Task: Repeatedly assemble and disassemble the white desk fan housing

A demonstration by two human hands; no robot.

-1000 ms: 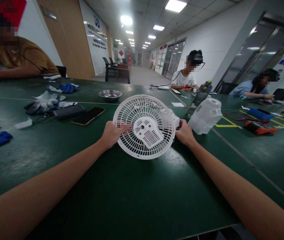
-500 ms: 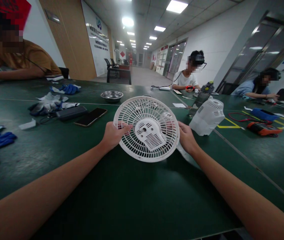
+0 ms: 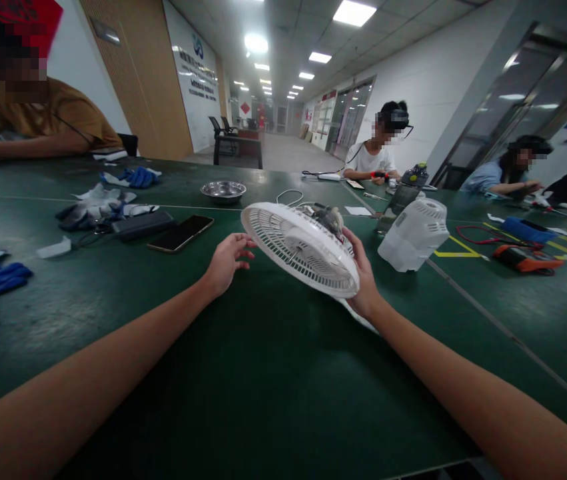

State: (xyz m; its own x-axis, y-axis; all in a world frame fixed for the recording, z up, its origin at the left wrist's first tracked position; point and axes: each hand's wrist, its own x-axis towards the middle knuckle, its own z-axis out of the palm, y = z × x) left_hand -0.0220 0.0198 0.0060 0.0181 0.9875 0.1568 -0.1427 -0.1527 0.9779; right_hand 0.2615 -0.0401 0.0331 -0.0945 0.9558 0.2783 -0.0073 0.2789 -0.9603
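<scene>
The white fan grille (image 3: 308, 257) is in the air above the middle of the green table (image 3: 263, 400), tilted, with its lower edge toward the right. The right hand (image 3: 363, 277) grips it at the right side, thumb and palm against the back part; its other fingers are mostly hidden, so I cannot tell how they lie. The left hand (image 3: 228, 263) is just beside the left rim — its fingers are half bent, with a moderate gap to the thumb.

Behind the grille a thin white cable (image 3: 290, 195) makes a loop. Close to the right hand stands a white plastic housing (image 3: 416, 233), which covers part of the dark bottle (image 3: 400, 200) behind it. Farther to the right lie an orange meter (image 3: 528, 258) and a blue pouch (image 3: 526, 229).

On the left side, a phone (image 3: 182, 233) lies near the left hand, next to a dark case (image 3: 143, 225) and crumpled gloves (image 3: 96, 207). A metal bowl (image 3: 223, 192) stands beyond the left hand. Across the table sits a person in a white shirt (image 3: 370, 159) — well apart from the grille.
</scene>
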